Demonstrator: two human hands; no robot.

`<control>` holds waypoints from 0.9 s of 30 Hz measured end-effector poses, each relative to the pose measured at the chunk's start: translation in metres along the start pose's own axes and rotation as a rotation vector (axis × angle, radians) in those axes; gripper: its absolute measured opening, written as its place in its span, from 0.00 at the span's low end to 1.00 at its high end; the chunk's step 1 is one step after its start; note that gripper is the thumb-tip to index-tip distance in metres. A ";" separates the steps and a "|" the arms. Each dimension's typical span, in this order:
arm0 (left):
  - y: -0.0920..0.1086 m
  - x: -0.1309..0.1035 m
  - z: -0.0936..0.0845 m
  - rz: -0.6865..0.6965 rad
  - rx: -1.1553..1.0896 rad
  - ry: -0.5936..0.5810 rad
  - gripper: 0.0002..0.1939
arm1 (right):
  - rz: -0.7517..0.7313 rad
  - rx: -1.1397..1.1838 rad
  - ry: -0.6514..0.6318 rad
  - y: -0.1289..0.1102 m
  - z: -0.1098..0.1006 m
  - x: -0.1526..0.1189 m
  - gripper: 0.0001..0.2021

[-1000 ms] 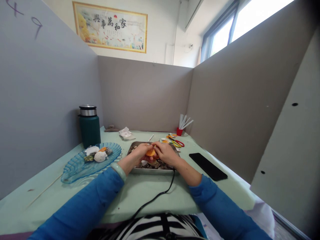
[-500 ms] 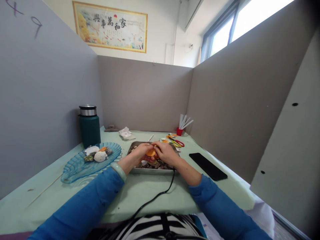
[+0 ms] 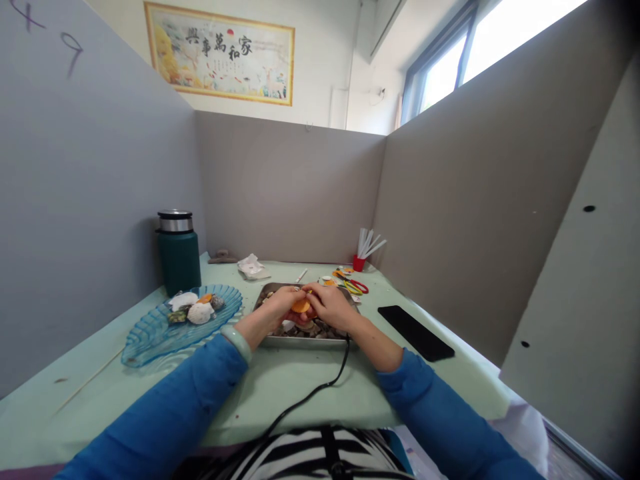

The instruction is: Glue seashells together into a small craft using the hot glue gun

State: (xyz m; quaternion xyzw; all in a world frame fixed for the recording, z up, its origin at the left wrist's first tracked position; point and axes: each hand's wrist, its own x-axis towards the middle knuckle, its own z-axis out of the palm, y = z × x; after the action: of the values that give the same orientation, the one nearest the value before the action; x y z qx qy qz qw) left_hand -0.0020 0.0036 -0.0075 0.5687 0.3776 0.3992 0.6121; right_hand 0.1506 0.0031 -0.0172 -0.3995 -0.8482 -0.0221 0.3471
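Note:
Over a metal tray (image 3: pixel 305 343) of shells and small stones, both hands meet around an orange shell (image 3: pixel 301 305). My left hand (image 3: pixel 284 304) is closed on the shell from the left, its fingers curled underneath. From the right, my right hand (image 3: pixel 327 307) grips the same shell, and its thumb and fingertips press at the upper edge. Part of the shell is hidden by the fingers. A black cable (image 3: pixel 320 387) runs from near my right wrist down to the striped clothing.
On the left, a blue scalloped dish (image 3: pixel 150 337) holds several shells, with a green thermos (image 3: pixel 179 260) behind it. Yellow-and-red pliers (image 3: pixel 357 287) and a red cup (image 3: pixel 359 263) of white sticks stand at the back right. A black phone-like slab (image 3: pixel 416 332) lies right.
The orange shell has tilted slightly between my fingers. Both hands stay in nearly the same place over the tray.

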 end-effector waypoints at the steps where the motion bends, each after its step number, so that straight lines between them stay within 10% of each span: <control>1: 0.000 0.000 0.000 -0.001 0.001 0.004 0.09 | -0.002 0.000 0.001 0.000 0.000 0.000 0.12; 27: -0.001 0.001 -0.001 -0.029 0.064 0.006 0.08 | -0.002 -0.021 -0.015 -0.001 0.000 0.000 0.11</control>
State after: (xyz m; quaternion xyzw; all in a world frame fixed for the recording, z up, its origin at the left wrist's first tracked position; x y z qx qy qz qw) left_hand -0.0023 0.0044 -0.0083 0.5813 0.4002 0.3797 0.5982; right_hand 0.1505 0.0025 -0.0170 -0.4025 -0.8509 -0.0285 0.3365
